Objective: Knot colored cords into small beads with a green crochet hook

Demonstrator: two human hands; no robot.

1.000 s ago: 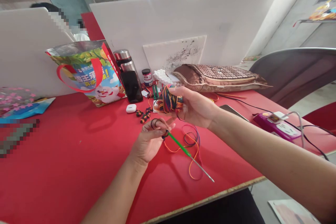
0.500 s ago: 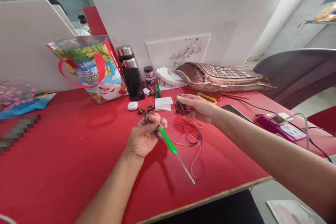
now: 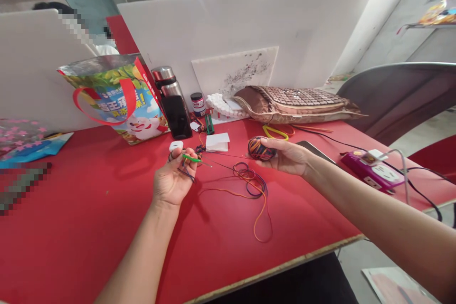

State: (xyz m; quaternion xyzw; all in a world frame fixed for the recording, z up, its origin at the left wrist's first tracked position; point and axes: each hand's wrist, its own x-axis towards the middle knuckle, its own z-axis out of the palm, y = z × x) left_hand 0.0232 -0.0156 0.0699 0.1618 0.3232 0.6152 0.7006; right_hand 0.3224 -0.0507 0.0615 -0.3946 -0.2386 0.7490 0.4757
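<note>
Red and smooth, the surface (image 3: pixel 107 232) spans the foreground, and on its near part lie the loose yarn loops (image 3: pixel 265 194). Just beyond, the left hand (image 3: pixel 173 183) has its grip closed on the green handle of a slim hook (image 3: pixel 192 157), with dark strands around the fingers. The right hand (image 3: pixel 290 156) has its grip clamped on a multicoloured yarn ball (image 3: pixel 261 148), held above the surface, and a thin strand runs between the hands. To handle this well, I'd judge, the strand wants light, even tension, the ball gently cupped so it can turn, and the loose loops well apart from one another so they don't snag. The hook's metal tip points toward the person's right and slightly back toward the body; its long axis runs mostly crosswise, not far off level. The ball is rounded, with no clear long axis. Farther off are folded white paper (image 3: pixel 217 142), a dark phone (image 3: pixel 179 116) leaning by a metal bottle (image 3: pixel 171 87), a bright bag (image 3: pixel 124 104) and a brown cushion (image 3: pixel 299 104), with a white panel (image 3: pixel 171 23) behind.
</note>
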